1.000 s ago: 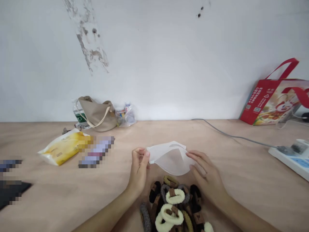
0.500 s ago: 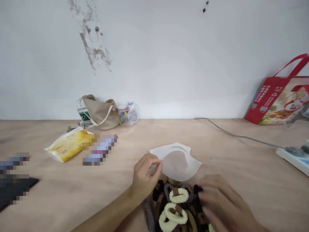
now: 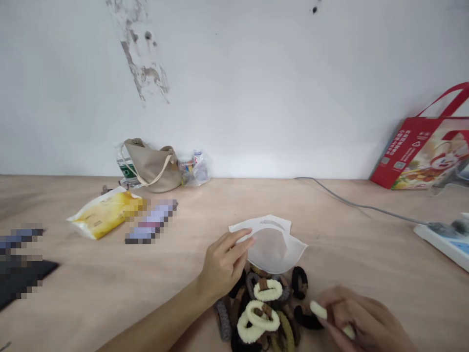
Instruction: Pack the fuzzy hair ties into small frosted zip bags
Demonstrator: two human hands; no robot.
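A pile of fuzzy hair ties in cream, grey, black, brown and olive lies at the front of the table; a cream hair tie [image 3: 268,290] rests on top. Just behind the pile is a translucent white pouch [image 3: 271,252], its top edge spread and curved. My left hand [image 3: 225,264] reaches over the pouch's left side, fingers stretched out; whether the thumb touches it is hidden. To the pile's right, my right hand [image 3: 357,315], slightly blurred, grips another cream hair tie [image 3: 318,310]. Near it are a black hair tie [image 3: 300,282] and a second dark one [image 3: 307,319].
A yellow-and-white packet [image 3: 106,212] and a pixelated phone-like object [image 3: 152,222] lie to the left. Against the wall stand a beige bag [image 3: 152,164] and a small plastic bag [image 3: 198,168]. On the right are a red carry bag [image 3: 421,151], a grey cable [image 3: 351,203] and a power strip [image 3: 445,244].
My right hand has moved right and down, away from the pile, with a cream hair tie now showing in it. My left hand's fingers have straightened from a pinch at the pouch's edge.
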